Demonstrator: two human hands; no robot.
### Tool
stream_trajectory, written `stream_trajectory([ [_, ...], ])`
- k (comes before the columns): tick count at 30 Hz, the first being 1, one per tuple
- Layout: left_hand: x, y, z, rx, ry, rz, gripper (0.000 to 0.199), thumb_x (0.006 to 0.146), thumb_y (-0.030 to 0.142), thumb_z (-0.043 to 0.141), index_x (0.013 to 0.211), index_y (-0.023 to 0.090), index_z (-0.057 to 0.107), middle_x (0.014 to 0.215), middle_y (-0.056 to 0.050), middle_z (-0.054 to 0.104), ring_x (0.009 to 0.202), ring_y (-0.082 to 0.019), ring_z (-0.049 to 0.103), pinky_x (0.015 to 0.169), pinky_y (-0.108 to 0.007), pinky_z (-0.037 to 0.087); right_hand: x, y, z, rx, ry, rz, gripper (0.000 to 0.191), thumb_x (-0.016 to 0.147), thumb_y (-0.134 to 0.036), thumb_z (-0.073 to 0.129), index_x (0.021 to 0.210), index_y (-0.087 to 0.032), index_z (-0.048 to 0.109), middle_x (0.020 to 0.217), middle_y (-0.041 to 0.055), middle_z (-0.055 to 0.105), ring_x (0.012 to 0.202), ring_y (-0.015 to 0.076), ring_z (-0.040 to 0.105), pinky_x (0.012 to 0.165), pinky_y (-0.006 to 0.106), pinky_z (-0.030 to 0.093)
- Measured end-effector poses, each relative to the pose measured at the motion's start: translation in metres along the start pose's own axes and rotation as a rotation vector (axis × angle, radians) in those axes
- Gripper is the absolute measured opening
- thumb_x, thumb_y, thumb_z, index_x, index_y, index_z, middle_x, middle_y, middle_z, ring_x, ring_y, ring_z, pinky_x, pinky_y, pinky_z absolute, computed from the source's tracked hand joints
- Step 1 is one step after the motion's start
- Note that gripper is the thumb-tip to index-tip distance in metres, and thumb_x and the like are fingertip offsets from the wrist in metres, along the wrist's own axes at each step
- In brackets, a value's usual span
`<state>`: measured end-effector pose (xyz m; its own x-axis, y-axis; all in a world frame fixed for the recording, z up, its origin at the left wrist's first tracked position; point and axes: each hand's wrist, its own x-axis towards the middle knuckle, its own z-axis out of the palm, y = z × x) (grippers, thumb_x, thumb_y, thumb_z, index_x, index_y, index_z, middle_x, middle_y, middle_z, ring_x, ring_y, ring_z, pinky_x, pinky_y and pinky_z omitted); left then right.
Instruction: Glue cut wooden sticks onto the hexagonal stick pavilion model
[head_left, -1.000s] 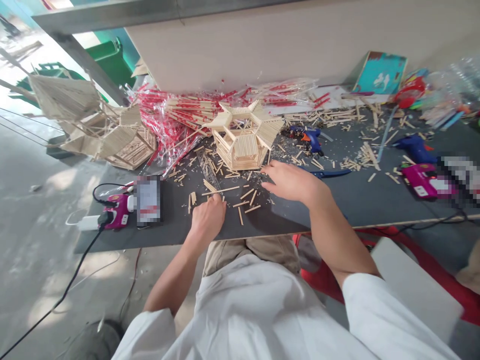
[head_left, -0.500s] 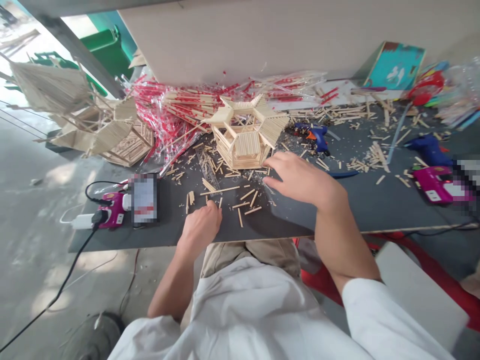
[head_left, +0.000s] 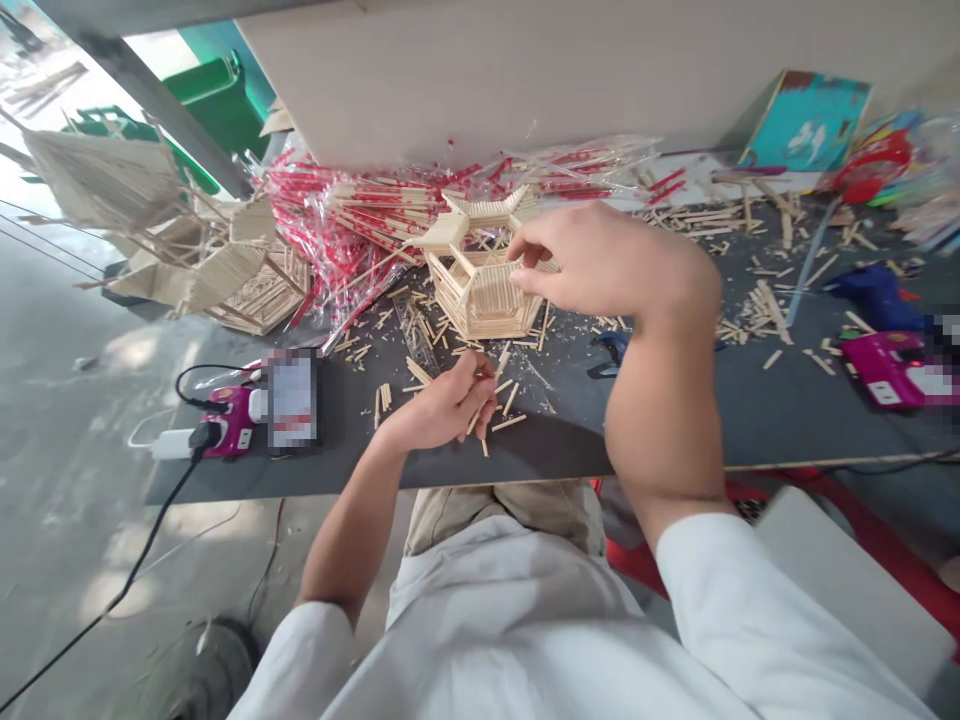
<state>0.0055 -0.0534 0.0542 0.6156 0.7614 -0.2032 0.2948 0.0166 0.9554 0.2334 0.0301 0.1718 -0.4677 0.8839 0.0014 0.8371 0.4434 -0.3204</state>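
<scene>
A hexagonal model of glued wooden sticks (head_left: 480, 295) stands on the dark table top (head_left: 757, 420), with a wide roof frame over slatted walls. My right hand (head_left: 600, 260) is raised to its upper edge, thumb and fingers curled around a roof beam. Lower down, my left hand (head_left: 442, 405) pinches a short wooden stick (head_left: 484, 390) among loose sticks and shavings (head_left: 510, 400). The hand's palm hides part of that scattered pile.
Behind the model lie red-and-white stick bundles in plastic (head_left: 322, 230). A larger stick structure (head_left: 180, 240) sits beyond the table's left edge. A blue glue gun (head_left: 874, 297) and a magenta device (head_left: 889, 368) are on the right; a pixelated phone (head_left: 292, 397) is on the left.
My right hand has lifted from the table top up to the model's roof. My left hand has turned and picked up a short stick from the table.
</scene>
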Motion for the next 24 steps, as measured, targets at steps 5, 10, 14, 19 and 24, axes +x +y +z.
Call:
stream_trajectory([
  [5,0.02,-0.001,-0.003,-0.123,0.005,0.063,0.027,0.108,0.041,0.049,0.119,0.017,0.056,0.079,0.001,0.061,0.057,-0.008,0.058,0.047,-0.017,0.045,0.023,0.014,0.014,0.113,-0.002,-0.044,0.038,0.095,-0.04,0.06,0.125,-0.025,0.077,0.121,0.0082,0.078,0.107,0.0285,0.072,0.093,0.044,0.053],
  [10,0.03,0.002,-0.016,-0.362,0.035,0.089,0.037,0.101,0.051,0.064,0.11,0.015,0.064,0.082,-0.004,0.069,0.067,-0.013,0.07,0.052,-0.02,0.055,0.03,0.02,0.021,0.253,-0.012,-0.095,0.037,0.095,-0.043,0.061,0.126,-0.033,0.077,0.125,0.0045,0.079,0.115,0.0304,0.071,0.097,0.047,0.054],
  [14,0.034,-0.007,-0.017,-0.451,0.13,0.073,0.043,0.096,0.054,0.072,0.11,0.013,0.067,0.09,-0.008,0.076,0.069,-0.014,0.075,0.055,-0.021,0.06,0.036,0.022,0.026,0.31,-0.015,-0.079,0.039,0.093,-0.045,0.064,0.128,-0.034,0.076,0.13,0.0039,0.077,0.122,0.0313,0.068,0.101,0.049,0.053],
  [19,0.035,-0.014,-0.011,-0.437,0.247,0.054,0.053,0.09,0.059,0.077,0.113,0.012,0.068,0.09,-0.009,0.079,0.068,-0.016,0.077,0.053,-0.021,0.06,0.043,0.025,0.034,0.339,0.007,-0.132,0.034,0.092,-0.04,0.064,0.122,-0.032,0.079,0.128,0.0051,0.078,0.119,0.0322,0.069,0.1,0.05,0.053],
  [24,0.034,-0.012,-0.012,-0.409,0.337,0.051,0.057,0.091,0.06,0.075,0.121,0.012,0.068,0.097,-0.012,0.081,0.067,-0.017,0.078,0.048,-0.019,0.057,0.046,0.023,0.039,0.311,0.009,-0.159,0.032,0.091,-0.036,0.064,0.119,-0.031,0.08,0.123,0.006,0.079,0.113,0.0309,0.071,0.098,0.048,0.053],
])
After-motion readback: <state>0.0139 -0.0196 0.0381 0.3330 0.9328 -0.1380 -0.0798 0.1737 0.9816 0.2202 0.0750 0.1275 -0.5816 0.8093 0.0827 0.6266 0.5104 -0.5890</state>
